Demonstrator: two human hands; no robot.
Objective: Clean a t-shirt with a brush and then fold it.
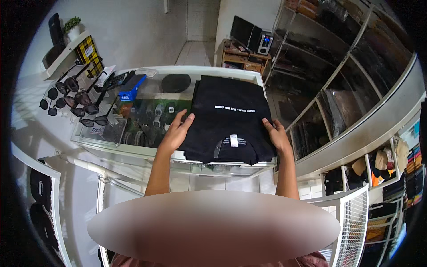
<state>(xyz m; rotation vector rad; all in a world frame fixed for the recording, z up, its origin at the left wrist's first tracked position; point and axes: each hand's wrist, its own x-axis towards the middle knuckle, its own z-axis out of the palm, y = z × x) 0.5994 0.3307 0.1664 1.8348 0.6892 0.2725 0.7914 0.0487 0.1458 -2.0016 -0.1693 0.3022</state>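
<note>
A stack of folded black T-shirts [230, 123] lies on the right part of a glass display counter [133, 145]. White lettering crosses the top shirt, whose collar faces me and bears a white neck label [234, 141] and a dark hang tag [217, 150]. My left hand [177, 131] is at the stack's left side, fingers apart, thumb towards the cloth. On the opposite side, my right hand [276, 135] rests against the edge with its fingers spread. Neither hand shows a clear grip on the fabric; the undersides of the shirts are hidden.
Sunglasses [90, 108] on a rack stand at the counter's left, near a blue box [132, 88]. Watches [158, 110] show under the glass. Tall shelves [348, 55] line the right, and a monitor [246, 32] with a speaker [265, 43] stands behind the counter.
</note>
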